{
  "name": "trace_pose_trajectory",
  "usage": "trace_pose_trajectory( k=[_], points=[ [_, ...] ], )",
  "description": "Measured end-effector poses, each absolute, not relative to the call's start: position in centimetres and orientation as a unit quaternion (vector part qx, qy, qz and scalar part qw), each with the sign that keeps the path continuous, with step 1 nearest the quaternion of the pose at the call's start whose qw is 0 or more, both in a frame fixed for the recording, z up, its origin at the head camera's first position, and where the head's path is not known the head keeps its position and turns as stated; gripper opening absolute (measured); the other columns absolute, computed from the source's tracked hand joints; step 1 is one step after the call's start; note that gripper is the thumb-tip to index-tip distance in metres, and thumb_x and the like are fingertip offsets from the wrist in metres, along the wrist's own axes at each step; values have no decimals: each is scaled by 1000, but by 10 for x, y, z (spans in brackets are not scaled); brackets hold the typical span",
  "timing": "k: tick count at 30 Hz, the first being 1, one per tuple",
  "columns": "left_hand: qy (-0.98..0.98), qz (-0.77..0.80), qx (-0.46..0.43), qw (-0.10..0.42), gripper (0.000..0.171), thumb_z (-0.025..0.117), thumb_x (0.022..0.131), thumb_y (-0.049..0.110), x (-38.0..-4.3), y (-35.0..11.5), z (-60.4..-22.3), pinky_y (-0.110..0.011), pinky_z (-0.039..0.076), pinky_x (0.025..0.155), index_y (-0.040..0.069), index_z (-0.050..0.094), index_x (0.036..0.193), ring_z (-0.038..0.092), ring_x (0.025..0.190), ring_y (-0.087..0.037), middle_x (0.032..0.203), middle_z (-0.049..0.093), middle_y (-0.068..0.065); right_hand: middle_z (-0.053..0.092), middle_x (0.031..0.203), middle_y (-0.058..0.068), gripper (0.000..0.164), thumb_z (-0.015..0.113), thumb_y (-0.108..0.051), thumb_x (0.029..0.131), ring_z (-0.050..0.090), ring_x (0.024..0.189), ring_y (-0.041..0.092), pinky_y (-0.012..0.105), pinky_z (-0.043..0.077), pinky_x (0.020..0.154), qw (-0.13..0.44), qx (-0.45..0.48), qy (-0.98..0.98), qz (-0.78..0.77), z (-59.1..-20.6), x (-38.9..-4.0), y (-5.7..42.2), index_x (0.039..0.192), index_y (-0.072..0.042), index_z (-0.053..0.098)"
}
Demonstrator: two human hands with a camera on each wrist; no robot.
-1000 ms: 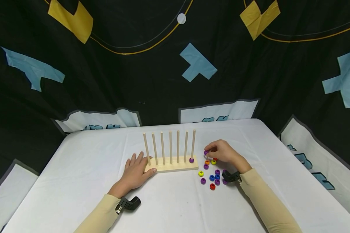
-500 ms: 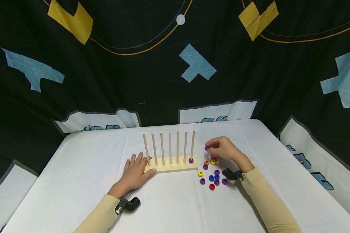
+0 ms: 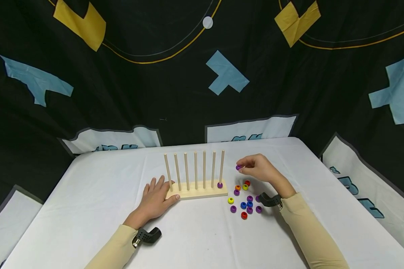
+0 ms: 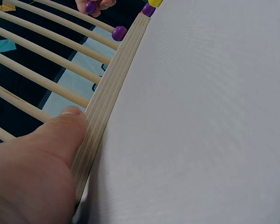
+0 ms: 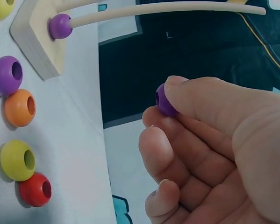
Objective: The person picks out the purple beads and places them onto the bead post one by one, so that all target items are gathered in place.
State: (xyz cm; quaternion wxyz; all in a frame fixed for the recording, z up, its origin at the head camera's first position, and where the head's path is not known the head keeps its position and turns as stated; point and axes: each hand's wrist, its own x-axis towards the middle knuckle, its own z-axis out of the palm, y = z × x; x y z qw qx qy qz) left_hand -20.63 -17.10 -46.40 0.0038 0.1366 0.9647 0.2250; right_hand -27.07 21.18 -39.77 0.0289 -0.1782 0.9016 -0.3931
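Note:
A pale wooden peg rack [image 3: 198, 191] with several upright rods stands mid-table, a purple bead [image 3: 220, 185] at the foot of its rightmost rod. At the rack's left end rests my left hand [image 3: 156, 200], fingers spread and fairly straight, the thumb [image 4: 67, 133] lying along the front edge. My right hand [image 3: 259, 170] is raised to the right of the rack. Between thumb and index finger it pinches another purple bead [image 5: 165, 100], whose hole partly shows; the other fingers are loosely bent around no object.
Loose beads lie on the white table right of the rack: an orange bead [image 5: 20, 108], yellow beads [image 3: 230, 200], red beads [image 3: 244, 215], blue beads [image 3: 244, 205] and several purple beads [image 3: 233, 209]. A dark curtain [image 3: 181, 97] hangs behind the table.
My right hand has lifted from the bead group with a purple bead pinched in its fingers, moving up and away from the table's front. My left hand stays in place.

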Motion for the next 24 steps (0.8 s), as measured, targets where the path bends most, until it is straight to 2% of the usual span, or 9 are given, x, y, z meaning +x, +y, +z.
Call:
trace_pose_trajectory(
  k=[9,24],
  points=[
    [964,227,136,4,63,57,101,45,-206,-171,-463,-76,11,118,3,49,148,14,151,-60,162,27,-35,77,111,15,30,73,-10,92,72,89,19,33,62,83,18,-187,900,-394,-395,-270,211,119,2,73],
    [964,227,136,0,63,57,101,45,-204,-169,-461,-77,11,117,3,50,147,15,151,-61,161,28,-35,77,111,14,30,73,-13,94,68,88,19,22,58,78,-3,-197,895,-401,-382,-265,212,121,-1,73]
  ],
)
